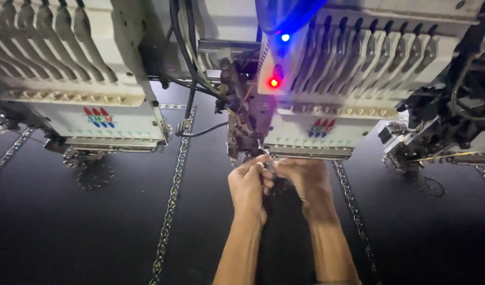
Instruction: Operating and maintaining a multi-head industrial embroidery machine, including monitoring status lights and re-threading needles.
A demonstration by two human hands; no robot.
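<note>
I see my two bare forearms reaching up from the bottom edge over the black cloth with silver chain-like stitched bands (171, 211). My left hand (248, 184) and right hand (306, 179) meet fingertip to fingertip, both curled nearly closed; whatever they pinch is too small to tell. They sit just below the needle end of the white multi-needle embroidery head (327, 89), touching its lower edge. Beyond, a second white head (78, 79) stands well apart to the left.
</note>
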